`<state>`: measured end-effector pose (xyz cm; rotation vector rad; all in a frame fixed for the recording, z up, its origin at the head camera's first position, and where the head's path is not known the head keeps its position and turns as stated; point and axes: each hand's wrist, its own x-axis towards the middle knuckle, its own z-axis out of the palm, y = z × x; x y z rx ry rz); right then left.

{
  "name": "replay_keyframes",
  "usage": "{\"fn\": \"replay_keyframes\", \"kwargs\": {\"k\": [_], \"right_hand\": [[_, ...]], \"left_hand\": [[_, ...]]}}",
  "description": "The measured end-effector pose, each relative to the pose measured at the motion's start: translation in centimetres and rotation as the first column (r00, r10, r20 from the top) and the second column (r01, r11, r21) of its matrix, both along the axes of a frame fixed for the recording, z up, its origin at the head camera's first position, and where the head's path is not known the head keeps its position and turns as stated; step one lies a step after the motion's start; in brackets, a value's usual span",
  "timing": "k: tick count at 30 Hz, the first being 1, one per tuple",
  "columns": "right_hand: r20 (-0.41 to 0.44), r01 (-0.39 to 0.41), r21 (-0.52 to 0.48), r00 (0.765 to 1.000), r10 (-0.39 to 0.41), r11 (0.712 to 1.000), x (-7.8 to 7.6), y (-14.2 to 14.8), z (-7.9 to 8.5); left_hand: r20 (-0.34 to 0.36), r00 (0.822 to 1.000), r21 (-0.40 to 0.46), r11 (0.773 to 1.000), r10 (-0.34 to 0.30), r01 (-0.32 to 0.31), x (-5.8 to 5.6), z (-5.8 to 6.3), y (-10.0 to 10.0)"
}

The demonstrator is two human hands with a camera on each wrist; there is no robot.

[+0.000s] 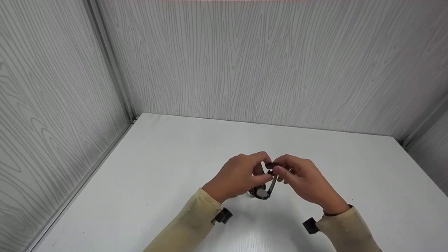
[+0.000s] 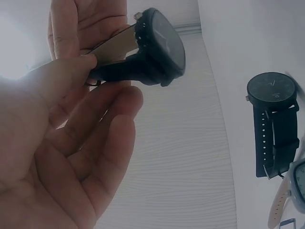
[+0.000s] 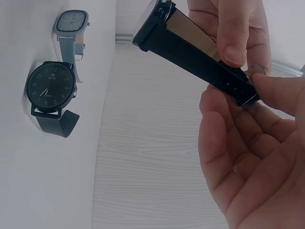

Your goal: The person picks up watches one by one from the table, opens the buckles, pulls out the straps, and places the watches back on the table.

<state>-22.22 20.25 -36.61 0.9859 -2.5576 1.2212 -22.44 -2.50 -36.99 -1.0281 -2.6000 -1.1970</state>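
Note:
Both hands hold a wristwatch with a black strap and a tan lining. My left hand (image 1: pixel 238 175) grips the strap between thumb and fingers, with its lower fingers curled loosely underneath. From the other side, my right hand (image 1: pixel 304 178) pinches the strap near its holed end. The case of the held watch (image 2: pixel 164 40) juts out beyond the fingers, its dial turned away from the strap. In the right wrist view the strap (image 3: pixel 195 59) runs from the case into the fingertips. Part of the strap is hidden behind the fingers.
A round black watch (image 3: pixel 51 88) with a dark strap lies on the white table (image 1: pixel 157 168). Behind it is a square-faced watch (image 3: pixel 72 22) with a pale blue strap. Wood-grained panels (image 1: pixel 227 59) wall the table at the back and sides.

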Motion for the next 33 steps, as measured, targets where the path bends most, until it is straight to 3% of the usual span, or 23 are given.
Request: {"fn": "replay_keyframes", "kwargs": {"k": [6, 12, 18, 27, 33], "right_hand": [[-0.052, 0.07, 0.022, 0.996, -0.069, 0.997, 0.06, 0.07, -0.05], [-0.062, 0.162, 0.052, 0.985, -0.159, 0.985, 0.05, -0.09, -0.03], [-0.06, 0.222, 0.052, 0.974, -0.219, 0.974, 0.12, -0.2, 0.08], [0.071, 0.236, -0.021, 0.97, -0.234, 0.972, 0.12, -0.37, 0.29], [0.118, 0.277, -0.018, 0.955, -0.273, 0.961, 0.2, -0.46, 0.37]], "left_hand": [[0.009, 1.0, -0.001, 1.0, 0.027, -0.027, -0.02, -0.01, 0.23], [-0.041, 0.997, -0.051, 0.996, 0.067, -0.069, -0.11, -0.05, 0.42], [-0.071, 0.995, -0.034, 0.997, 0.071, -0.074, -0.19, -0.23, 0.39], [-0.025, 0.997, -0.015, 0.997, 0.071, -0.072, -0.06, -0.28, 0.3], [-0.035, 0.997, -0.025, 0.997, 0.074, -0.075, 0.02, -0.21, 0.45]]}}
